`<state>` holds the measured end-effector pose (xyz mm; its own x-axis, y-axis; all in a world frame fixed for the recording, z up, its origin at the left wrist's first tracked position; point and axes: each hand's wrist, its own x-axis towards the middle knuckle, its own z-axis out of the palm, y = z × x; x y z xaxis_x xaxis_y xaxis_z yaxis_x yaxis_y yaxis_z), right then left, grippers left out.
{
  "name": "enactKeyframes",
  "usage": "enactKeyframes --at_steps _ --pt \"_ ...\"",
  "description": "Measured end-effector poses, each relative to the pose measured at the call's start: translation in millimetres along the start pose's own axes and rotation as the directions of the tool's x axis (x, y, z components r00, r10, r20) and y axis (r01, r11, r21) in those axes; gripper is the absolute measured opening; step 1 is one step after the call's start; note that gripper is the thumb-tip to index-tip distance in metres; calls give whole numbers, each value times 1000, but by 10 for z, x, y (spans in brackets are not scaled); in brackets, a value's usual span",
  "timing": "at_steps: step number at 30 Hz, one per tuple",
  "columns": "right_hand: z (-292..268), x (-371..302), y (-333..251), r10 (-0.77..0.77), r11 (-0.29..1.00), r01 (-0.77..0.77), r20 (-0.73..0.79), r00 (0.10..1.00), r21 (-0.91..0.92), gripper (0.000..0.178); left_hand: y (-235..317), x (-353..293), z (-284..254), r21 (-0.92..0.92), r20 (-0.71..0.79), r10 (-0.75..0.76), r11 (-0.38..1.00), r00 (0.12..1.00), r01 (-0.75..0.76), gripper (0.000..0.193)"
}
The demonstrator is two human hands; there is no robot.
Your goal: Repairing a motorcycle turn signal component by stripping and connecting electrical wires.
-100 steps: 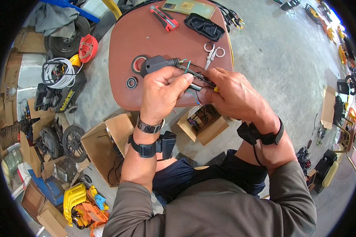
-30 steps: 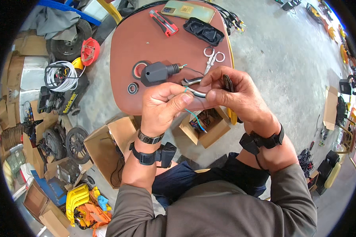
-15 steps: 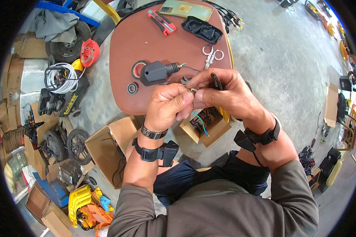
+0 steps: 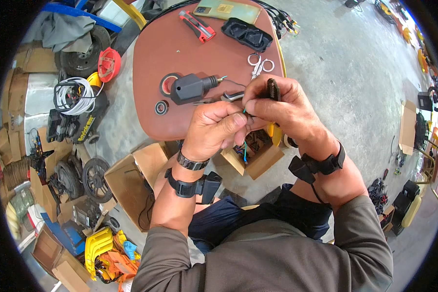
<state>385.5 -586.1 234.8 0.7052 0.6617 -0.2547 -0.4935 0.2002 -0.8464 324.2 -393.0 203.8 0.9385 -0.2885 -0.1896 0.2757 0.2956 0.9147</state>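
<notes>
Left hand (image 4: 216,125) pinching thin teal wire (image 4: 245,152); right hand (image 4: 277,102) close against it, fingertips at the wire, gripping dark tool (image 4: 273,89), kind unclear. Wire by near edge of brown surface (image 4: 199,58), tail hanging above cardboard box (image 4: 266,163). Black plastic case (image 4: 189,89) beyond, tape roll (image 4: 164,84) beside it
</notes>
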Motion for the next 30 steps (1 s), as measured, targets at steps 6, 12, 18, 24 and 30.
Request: enactKeyframes --at_steps 6,12,18,24,30 --pt "-22 25 -7 -65 997 72 -171 983 35 5 -1 0 -6 16 32 3 1000 999 -3 19" --pt "-94 106 123 -118 992 124 -147 982 31 13 -13 -5 32 30 -16 20 999 1000 -20 16" --pt "-46 159 169 -149 988 146 -65 987 -55 35 -53 -3 -142 -35 -186 161 985 969 -170 15" --pt "0 164 174 -102 995 101 -77 992 -9 41 10 -8 -310 -72 -315 362 913 878 -402 18" --pt "-66 243 216 -161 976 171 -78 984 137 45 121 -34 -390 69 -421 467 871 777 -486 21"
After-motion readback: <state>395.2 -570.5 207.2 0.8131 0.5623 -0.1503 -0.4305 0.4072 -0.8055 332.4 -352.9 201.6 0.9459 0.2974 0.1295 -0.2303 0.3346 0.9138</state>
